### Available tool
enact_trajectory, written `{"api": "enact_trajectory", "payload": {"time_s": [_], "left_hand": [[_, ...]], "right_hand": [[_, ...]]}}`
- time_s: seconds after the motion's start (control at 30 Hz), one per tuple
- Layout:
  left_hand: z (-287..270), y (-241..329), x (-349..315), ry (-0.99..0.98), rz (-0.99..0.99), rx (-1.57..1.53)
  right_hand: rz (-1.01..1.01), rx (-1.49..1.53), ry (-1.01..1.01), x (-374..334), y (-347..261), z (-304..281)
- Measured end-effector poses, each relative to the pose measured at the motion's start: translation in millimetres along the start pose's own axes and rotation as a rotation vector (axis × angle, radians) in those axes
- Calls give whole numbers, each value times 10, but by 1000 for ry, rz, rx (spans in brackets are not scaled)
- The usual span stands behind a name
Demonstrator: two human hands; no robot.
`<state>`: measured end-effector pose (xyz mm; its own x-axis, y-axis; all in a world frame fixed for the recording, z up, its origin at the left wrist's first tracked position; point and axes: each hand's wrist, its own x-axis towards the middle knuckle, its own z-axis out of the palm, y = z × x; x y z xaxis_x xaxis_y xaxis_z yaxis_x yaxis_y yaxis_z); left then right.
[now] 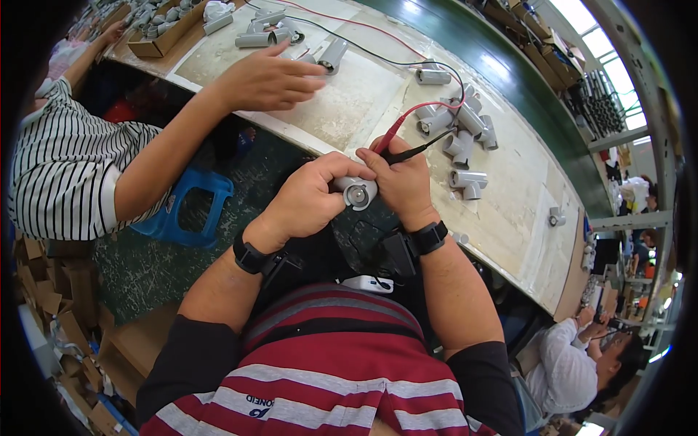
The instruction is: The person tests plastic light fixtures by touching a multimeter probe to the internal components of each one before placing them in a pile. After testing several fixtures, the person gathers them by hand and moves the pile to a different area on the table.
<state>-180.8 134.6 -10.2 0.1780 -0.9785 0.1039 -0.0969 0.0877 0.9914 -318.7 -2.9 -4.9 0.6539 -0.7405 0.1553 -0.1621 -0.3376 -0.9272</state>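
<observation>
Fingers [347, 167] on the left hand [304, 196] are clamped around a gray fitting [359, 194], index over the top, thumb down its left side, open end with the metal bit facing the camera. That piece is pretty much center frame, held up just off the near edge of the table [520, 214]. Right hand [401, 179] is curled right beside it, thumb and fingers pinched together with the red probe [390, 136] and black probe [408, 153] poking out towards the upper right. Can't tell if the tips touch metal, the hands hide them.

My read: it's the contact-check step, probes being lined up on one fitting. If so, the next move calls for a steady left grip and a small right wrist adjustment so both tips land cleanly without slipping or touching each other.

More gray fittings [465, 120] sit in a loose pile right of the upper center, one tee [467, 179] just below them. Co-worker's hand [280, 78] is up in the upper left, fingers a bit spread, near another gray piece [334, 56].
</observation>
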Motion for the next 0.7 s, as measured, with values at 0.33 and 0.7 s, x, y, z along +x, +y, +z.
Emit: {"api": "enact_trajectory", "payload": {"time_s": [0.33,0.7], "left_hand": [[14,43,-6,7,7,22],[-446,193,492,273,302,558]], "right_hand": [[3,3,-3,-18,-50,-9],[-3,196,308,-155,39,-639]]}}
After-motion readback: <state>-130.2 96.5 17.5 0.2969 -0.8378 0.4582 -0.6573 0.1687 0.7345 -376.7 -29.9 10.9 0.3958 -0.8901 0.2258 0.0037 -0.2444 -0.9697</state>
